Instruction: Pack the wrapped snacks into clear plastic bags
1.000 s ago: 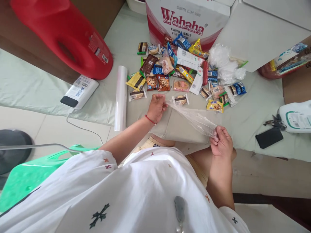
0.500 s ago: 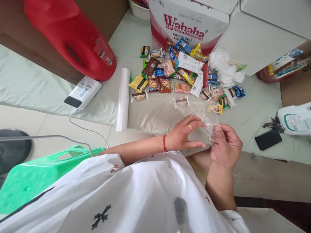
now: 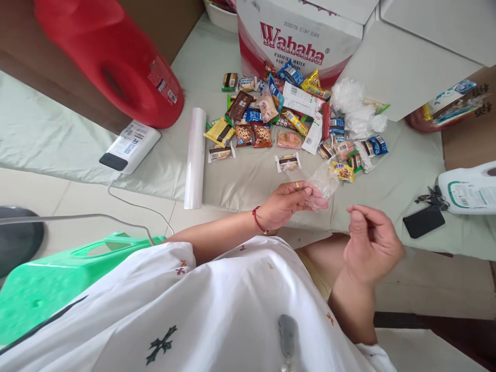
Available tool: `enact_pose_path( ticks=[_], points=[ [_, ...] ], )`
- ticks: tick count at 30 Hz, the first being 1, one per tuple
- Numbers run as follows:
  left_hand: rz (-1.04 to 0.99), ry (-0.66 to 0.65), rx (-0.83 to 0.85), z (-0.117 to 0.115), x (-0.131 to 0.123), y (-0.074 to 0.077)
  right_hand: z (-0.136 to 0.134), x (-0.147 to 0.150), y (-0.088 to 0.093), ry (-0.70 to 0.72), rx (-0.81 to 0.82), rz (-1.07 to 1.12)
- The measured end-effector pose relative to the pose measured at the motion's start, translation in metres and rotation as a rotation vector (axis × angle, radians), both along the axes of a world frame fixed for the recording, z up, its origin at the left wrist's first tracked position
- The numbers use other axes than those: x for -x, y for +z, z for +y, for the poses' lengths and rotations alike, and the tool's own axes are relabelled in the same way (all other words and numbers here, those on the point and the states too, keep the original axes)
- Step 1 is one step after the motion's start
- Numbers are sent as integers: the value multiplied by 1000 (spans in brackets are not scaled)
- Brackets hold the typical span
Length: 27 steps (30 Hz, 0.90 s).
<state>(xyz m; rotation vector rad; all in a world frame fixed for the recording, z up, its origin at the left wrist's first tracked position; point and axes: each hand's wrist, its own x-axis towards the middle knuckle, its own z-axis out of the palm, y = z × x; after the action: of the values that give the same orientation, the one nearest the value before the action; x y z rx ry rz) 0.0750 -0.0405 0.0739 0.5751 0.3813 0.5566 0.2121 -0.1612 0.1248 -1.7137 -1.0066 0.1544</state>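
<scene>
Left fingers: the left hand (image 3: 289,204) was curled shut around a crumpled clear plastic bag (image 3: 320,187), which bunched out past the fingertips toward the right.
Right fingers: the right hand (image 3: 372,243) hung near and right of the bag, apart from it, holding nothing; thumb and forefinger stood narrowly apart, the other fingers loosely bent.
Bag, place: in the air above the near edge of the pale green sheet (image 3: 387,181), just near of the snack pile.
Bag, handling: it looked very light, limp and slippery, likely to cling and to tear if pulled hard; a pinch at its open rim with both hands looked the best hold.
Just beyond: a small wrapped snack (image 3: 288,162) lay far of the left hand; a yellow cookie packet (image 3: 343,171) lay beside the bag.
Farther out: the snack pile (image 3: 287,111) stretched to the Wahaha box (image 3: 298,36); a roll of clear film (image 3: 195,156) lay to the left.
</scene>
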Motion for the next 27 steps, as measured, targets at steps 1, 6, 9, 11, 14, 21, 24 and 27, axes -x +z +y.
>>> enact_pose_path(
  ticks=[1,6,9,11,14,21,24,27],
  points=[
    [-6,-16,19,0,1,1,-1,1,-4,25,16,-123],
    [-25,-38,73,-2,3,5,5,3,-16,147,58,-635],
    [-34,-34,84,-2,4,7,12,2,-18,153,62,-725],
    [-52,-46,81,-3,6,6,15,0,-19,178,47,-695],
    [-68,-53,53,-4,7,1,16,0,-22,230,52,-629],
    [-57,-64,-16,-3,10,-5,12,2,-21,220,57,-427],
    [18,-46,-27,0,18,-3,11,0,-21,178,-12,-134],
    [135,52,-26,4,27,-3,16,0,-22,110,-158,126]
  ],
)
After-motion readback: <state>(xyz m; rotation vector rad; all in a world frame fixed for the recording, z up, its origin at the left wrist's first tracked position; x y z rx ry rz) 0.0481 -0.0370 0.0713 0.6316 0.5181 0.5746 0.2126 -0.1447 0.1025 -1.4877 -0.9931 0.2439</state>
